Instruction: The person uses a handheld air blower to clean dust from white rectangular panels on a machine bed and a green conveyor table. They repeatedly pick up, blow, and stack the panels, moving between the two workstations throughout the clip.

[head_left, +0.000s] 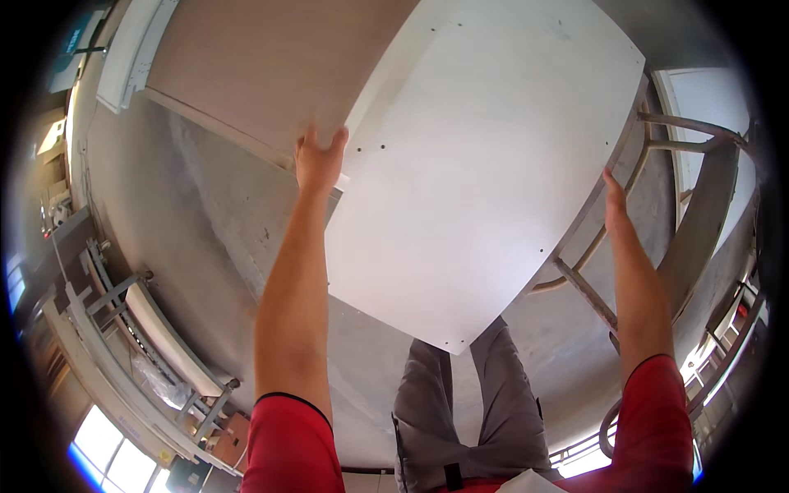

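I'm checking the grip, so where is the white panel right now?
In the head view the white panel fills the upper middle, held between the left hand and right hand, above the grey trousers.

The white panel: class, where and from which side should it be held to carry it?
Grip the white panel by its two opposite long edges, one hand from each side. It is wide, flat and thin, without handles, so only the edges offer purchase. The left hand is on the left edge and the right hand on the right edge, roughly level, which likely keeps it balanced.
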The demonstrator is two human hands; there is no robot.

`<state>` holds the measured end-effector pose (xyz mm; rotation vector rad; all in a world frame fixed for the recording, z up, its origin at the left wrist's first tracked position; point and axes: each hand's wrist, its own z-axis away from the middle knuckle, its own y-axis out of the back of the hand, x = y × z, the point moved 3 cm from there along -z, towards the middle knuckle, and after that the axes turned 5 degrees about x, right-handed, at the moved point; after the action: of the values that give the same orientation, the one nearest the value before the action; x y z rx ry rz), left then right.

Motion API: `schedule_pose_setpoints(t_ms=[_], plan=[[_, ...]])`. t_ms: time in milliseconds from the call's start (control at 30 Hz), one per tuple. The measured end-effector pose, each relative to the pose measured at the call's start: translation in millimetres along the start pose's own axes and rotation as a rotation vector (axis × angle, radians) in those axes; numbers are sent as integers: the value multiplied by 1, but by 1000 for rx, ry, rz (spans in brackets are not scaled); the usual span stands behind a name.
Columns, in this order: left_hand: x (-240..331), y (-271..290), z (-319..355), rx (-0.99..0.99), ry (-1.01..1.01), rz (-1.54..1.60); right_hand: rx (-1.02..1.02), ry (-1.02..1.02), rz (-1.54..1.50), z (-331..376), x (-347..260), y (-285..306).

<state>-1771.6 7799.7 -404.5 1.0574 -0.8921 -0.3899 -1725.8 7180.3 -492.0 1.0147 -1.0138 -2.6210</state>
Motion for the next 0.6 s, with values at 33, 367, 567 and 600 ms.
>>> schedule_pose_setpoints(t_ms=[33, 367, 567, 600], plan=[[-28, 2, 23, 38, 85, -4, 54, 4, 2, 16, 26, -2], [-175, -42, 316, -364, 1240, 816, 27, 233, 20, 162, 111, -75], [-106, -85, 313, -204, 1094, 912, 184, 257, 242, 153, 52, -68], [-103, -92, 306, -225, 1058, 861, 175, 275, 205, 144, 48, -64]])
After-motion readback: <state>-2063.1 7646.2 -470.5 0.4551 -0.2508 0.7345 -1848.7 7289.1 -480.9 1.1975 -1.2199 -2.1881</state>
